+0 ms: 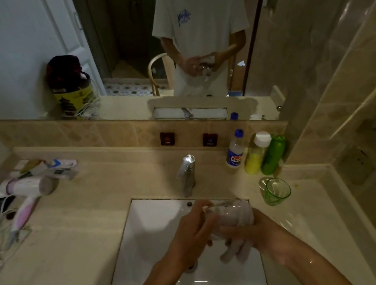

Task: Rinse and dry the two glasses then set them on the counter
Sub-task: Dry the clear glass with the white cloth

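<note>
Over the white sink [151,224] I hold a clear glass [222,214] on its side. My left hand [192,232] grips its open end. My right hand [255,231] presses a pale cloth [240,218] around the glass's other end, and loose cloth hangs below my fingers. A green glass [276,192] stands upright on the counter [63,252] just right of the sink, apart from both hands.
A chrome tap [187,172] stands behind the sink. Three bottles [256,152] cluster at the back right near the green glass. A hair dryer [27,193] with its cord and some packets lie on the left counter. A mirror covers the wall.
</note>
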The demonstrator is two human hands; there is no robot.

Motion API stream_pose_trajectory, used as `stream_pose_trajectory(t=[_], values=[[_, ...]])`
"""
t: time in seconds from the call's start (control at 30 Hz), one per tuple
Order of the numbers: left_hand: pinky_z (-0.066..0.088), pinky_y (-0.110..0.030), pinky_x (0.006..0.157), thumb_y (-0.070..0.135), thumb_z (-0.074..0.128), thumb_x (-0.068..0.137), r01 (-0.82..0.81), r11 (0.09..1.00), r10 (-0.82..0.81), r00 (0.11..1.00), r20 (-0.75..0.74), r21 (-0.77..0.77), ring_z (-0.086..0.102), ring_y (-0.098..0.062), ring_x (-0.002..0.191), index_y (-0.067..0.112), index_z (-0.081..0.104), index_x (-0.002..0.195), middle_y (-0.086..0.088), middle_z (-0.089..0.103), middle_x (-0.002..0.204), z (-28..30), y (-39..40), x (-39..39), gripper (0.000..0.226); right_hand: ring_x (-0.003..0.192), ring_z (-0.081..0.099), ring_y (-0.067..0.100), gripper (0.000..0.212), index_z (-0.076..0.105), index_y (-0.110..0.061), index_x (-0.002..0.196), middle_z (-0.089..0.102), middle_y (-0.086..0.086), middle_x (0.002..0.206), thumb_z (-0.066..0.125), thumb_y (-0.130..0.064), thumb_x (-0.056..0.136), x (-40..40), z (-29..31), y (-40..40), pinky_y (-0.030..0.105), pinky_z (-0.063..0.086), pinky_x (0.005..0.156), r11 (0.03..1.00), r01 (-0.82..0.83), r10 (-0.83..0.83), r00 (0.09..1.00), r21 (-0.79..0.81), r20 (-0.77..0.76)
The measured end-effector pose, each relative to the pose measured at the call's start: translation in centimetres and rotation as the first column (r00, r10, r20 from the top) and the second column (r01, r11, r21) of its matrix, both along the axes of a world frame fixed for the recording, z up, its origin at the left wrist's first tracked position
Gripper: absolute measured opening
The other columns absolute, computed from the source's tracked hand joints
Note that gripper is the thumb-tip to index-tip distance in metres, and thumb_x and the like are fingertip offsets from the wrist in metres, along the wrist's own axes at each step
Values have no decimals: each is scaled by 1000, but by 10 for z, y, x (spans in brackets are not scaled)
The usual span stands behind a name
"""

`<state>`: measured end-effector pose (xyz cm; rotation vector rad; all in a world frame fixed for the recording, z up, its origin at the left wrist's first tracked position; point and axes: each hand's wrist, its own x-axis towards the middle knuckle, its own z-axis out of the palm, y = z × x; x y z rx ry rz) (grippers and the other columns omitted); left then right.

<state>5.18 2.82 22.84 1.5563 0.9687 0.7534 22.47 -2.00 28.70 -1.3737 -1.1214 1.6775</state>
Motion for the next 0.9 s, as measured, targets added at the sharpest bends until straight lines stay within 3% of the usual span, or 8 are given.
stream_pose_trajectory(t=[0.1,0.2,0.37,0.5,0.57,0.63,0.73,0.9], values=[[47,-32,64,52,43,103,38,763,126,970,206,-645,63,-21,71,26,79,80,-11,71,81,20,1,5,50,76,74,24,30,76,-13,98,77,5,83,85,-27,72,-2,-13,-2,35,55,65,992,-18,-21,954,125,300],[50,-35,72,56,58,95,26,625,208,958,198,-780,63,-28,92,23,82,87,-11,75,96,18,2,2,41,85,72,9,37,75,-19,100,77,-5,92,87,-32,68,-4,-16,-6,28,59,76,973,-100,-4,893,207,449],[53,-35,61,46,51,100,-96,973,97,995,-6,-209,64,-16,73,21,61,100,-2,68,89,6,-1,7,26,72,73,29,29,76,-14,98,77,15,83,85,-23,71,-4,-6,-8,40,54,68,1000,-3,0,993,23,119],[54,-26,65,49,48,101,20,992,-10,997,-79,126,64,-5,72,25,61,103,6,68,86,4,-5,4,28,75,67,42,31,78,-18,100,70,34,85,79,-27,70,-2,1,-15,45,53,77,996,64,-74,982,-65,-174],[51,-29,59,52,44,102,-35,977,50,996,68,-209,65,-8,69,24,65,101,4,70,87,14,-5,5,35,74,67,41,24,79,-11,95,72,29,81,78,-23,74,-4,-2,-15,45,52,72,996,84,-84,996,18,8],[47,-32,64,65,50,95,1,729,174,967,186,-685,65,-22,79,24,78,93,-8,73,92,20,-4,2,50,75,73,26,18,77,-13,92,77,9,78,82,-18,75,-8,-6,-16,36,54,67,989,51,-82,970,136,231],[53,-33,65,60,64,90,34,523,290,932,215,-852,66,-32,94,13,82,94,-15,76,96,22,-3,0,50,80,71,2,32,70,-24,94,75,-17,84,86,-10,70,-14,-9,-19,16,52,67,968,28,-112,936,248,333],[51,-37,64,35,46,107,-152,962,170,984,61,-227,62,-17,72,18,61,96,-5,66,87,16,-7,9,25,70,73,29,36,78,-12,94,76,11,80,86,-29,63,-14,-1,-14,35,49,62,994,59,-70,990,94,119]])
